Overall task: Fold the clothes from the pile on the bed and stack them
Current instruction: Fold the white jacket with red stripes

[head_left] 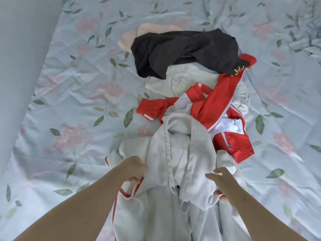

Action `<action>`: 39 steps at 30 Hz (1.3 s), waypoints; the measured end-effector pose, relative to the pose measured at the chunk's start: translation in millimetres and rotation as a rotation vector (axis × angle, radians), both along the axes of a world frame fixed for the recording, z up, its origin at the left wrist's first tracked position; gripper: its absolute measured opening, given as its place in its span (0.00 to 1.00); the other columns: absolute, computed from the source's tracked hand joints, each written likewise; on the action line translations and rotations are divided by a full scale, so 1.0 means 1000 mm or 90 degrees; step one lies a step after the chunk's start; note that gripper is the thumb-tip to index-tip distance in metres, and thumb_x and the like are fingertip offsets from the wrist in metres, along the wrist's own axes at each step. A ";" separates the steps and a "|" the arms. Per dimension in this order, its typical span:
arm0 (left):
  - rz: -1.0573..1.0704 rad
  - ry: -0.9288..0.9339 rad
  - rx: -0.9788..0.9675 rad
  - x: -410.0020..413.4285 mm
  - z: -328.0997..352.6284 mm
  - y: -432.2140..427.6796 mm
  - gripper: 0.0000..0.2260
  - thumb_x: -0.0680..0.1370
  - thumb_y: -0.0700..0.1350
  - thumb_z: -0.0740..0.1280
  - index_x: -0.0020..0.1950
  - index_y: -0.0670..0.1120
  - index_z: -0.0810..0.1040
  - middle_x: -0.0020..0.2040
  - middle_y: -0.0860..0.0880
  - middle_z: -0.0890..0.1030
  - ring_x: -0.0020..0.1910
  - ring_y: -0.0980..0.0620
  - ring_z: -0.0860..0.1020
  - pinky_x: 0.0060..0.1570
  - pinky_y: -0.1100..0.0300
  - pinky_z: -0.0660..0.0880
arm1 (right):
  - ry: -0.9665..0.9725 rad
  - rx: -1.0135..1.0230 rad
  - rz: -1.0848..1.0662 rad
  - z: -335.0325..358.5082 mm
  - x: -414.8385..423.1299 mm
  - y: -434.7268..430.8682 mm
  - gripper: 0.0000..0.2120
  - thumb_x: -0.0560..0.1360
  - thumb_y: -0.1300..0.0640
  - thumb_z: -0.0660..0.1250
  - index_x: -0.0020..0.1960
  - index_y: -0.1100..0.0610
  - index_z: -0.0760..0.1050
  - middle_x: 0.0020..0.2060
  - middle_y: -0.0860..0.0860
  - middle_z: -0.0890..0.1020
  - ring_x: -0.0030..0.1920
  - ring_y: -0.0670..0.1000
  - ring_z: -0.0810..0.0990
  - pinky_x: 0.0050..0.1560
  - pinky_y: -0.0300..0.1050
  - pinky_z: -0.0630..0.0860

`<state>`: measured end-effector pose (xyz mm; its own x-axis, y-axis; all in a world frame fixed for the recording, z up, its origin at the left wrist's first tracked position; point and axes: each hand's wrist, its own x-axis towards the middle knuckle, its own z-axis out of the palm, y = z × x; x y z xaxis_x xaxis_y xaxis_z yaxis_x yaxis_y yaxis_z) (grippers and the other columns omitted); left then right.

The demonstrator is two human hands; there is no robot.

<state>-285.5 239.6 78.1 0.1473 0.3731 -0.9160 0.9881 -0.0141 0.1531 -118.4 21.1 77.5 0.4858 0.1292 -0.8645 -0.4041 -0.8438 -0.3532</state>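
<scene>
A white zip-up hoodie [175, 153] with red trim lies crumpled at the near end of the pile, its zipper running toward me. My left hand [133, 169] grips its left shoulder fabric, and my right hand [220, 183] grips the fabric on the right side. Behind it lies a red and white jacket [217, 108], then a cream garment [178, 80], a dark brown garment [182, 49] and a pale peach one [132, 37] at the far end.
The floral bedspread [73, 94] spreads out on both sides of the pile. A plain grey surface [22, 40] rises along the left edge. Rumpled bedding [307, 32] bunches at the far right corner.
</scene>
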 end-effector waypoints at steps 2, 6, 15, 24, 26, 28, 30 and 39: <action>0.054 -0.066 0.078 0.018 -0.022 0.000 0.14 0.78 0.49 0.60 0.63 0.49 0.69 0.48 0.49 0.78 0.29 0.53 0.79 0.29 0.64 0.72 | -0.086 0.011 -0.042 -0.019 0.016 0.009 0.20 0.76 0.55 0.66 0.64 0.55 0.65 0.37 0.53 0.72 0.29 0.53 0.73 0.30 0.40 0.69; 0.218 -0.147 0.084 0.052 -0.066 -0.001 0.24 0.80 0.50 0.61 0.74 0.50 0.59 0.65 0.48 0.72 0.36 0.51 0.80 0.36 0.59 0.77 | -0.126 0.079 -0.047 -0.055 0.037 0.030 0.18 0.74 0.56 0.68 0.60 0.55 0.66 0.35 0.53 0.73 0.28 0.52 0.71 0.26 0.40 0.68; 0.422 -0.124 -0.028 0.070 -0.104 -0.008 0.06 0.80 0.42 0.59 0.56 0.45 0.69 0.37 0.46 0.71 0.29 0.51 0.72 0.29 0.56 0.78 | -0.134 0.089 0.027 -0.081 0.046 0.041 0.07 0.76 0.60 0.61 0.39 0.58 0.69 0.25 0.53 0.67 0.23 0.52 0.66 0.25 0.41 0.62; 0.479 -0.409 0.080 0.128 -0.023 0.055 0.05 0.81 0.41 0.56 0.47 0.49 0.68 0.48 0.45 0.79 0.43 0.53 0.81 0.51 0.51 0.77 | -0.401 0.136 0.024 -0.019 0.092 0.102 0.07 0.79 0.59 0.56 0.47 0.62 0.70 0.35 0.59 0.77 0.34 0.60 0.80 0.34 0.50 0.79; 0.426 -0.511 0.140 0.154 0.011 0.083 0.05 0.81 0.42 0.56 0.47 0.49 0.67 0.47 0.49 0.79 0.46 0.54 0.80 0.51 0.53 0.76 | -0.512 0.182 0.036 0.007 0.114 0.129 0.09 0.79 0.57 0.55 0.45 0.62 0.68 0.38 0.61 0.77 0.41 0.63 0.79 0.44 0.55 0.76; 0.393 -0.612 0.195 0.184 0.046 0.113 0.06 0.82 0.43 0.56 0.45 0.50 0.66 0.45 0.51 0.79 0.46 0.56 0.79 0.46 0.57 0.72 | -0.583 0.293 -0.009 0.045 0.139 0.161 0.08 0.79 0.57 0.55 0.48 0.61 0.69 0.42 0.59 0.77 0.40 0.61 0.80 0.42 0.50 0.77; 0.358 -0.690 0.206 0.207 0.077 0.135 0.05 0.81 0.41 0.57 0.50 0.52 0.66 0.49 0.51 0.78 0.45 0.59 0.77 0.43 0.61 0.68 | -0.616 0.419 -0.048 0.087 0.167 0.192 0.07 0.79 0.61 0.55 0.55 0.56 0.68 0.45 0.51 0.75 0.41 0.49 0.80 0.39 0.34 0.74; 0.058 -0.492 0.105 0.199 0.015 0.102 0.32 0.80 0.41 0.59 0.77 0.56 0.45 0.61 0.56 0.64 0.44 0.61 0.71 0.46 0.64 0.71 | -0.352 0.262 0.079 0.020 0.152 0.164 0.28 0.75 0.63 0.63 0.73 0.55 0.59 0.48 0.56 0.75 0.49 0.56 0.76 0.54 0.53 0.74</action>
